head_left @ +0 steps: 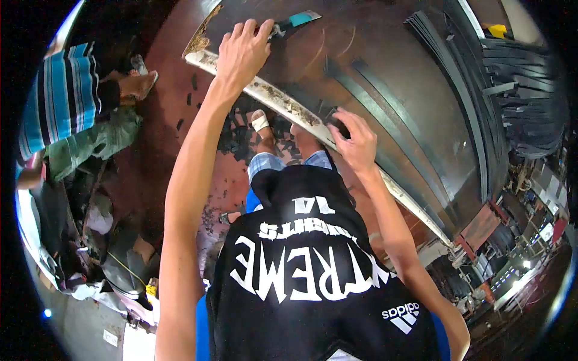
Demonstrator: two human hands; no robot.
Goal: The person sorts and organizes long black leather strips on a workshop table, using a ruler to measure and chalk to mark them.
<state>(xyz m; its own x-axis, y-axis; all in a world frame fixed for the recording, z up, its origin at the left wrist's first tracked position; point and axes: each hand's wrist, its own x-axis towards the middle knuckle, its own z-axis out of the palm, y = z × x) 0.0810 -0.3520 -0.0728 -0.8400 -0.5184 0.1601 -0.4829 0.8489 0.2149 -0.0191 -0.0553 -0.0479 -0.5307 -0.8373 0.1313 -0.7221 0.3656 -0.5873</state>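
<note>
My left hand [244, 53] is over the table's near left corner, fingers curled beside a small dark tool or clip that I cannot make out; a teal-handled blade [298, 20] lies just beyond it. At the worn white table edge [283, 105], my right hand [356, 139] has thumb and fingers pinched around a short black piece [337, 122]. Long dark strips [385, 99] lie flat on the dark tabletop [385, 42], to the right of that hand.
Bundles of long black strips [460, 90] are stacked at the table's right side. Black scraps [232, 135] litter the red floor. At the left sits another person, with a striped blue cloth [66, 99] and a bare foot showing.
</note>
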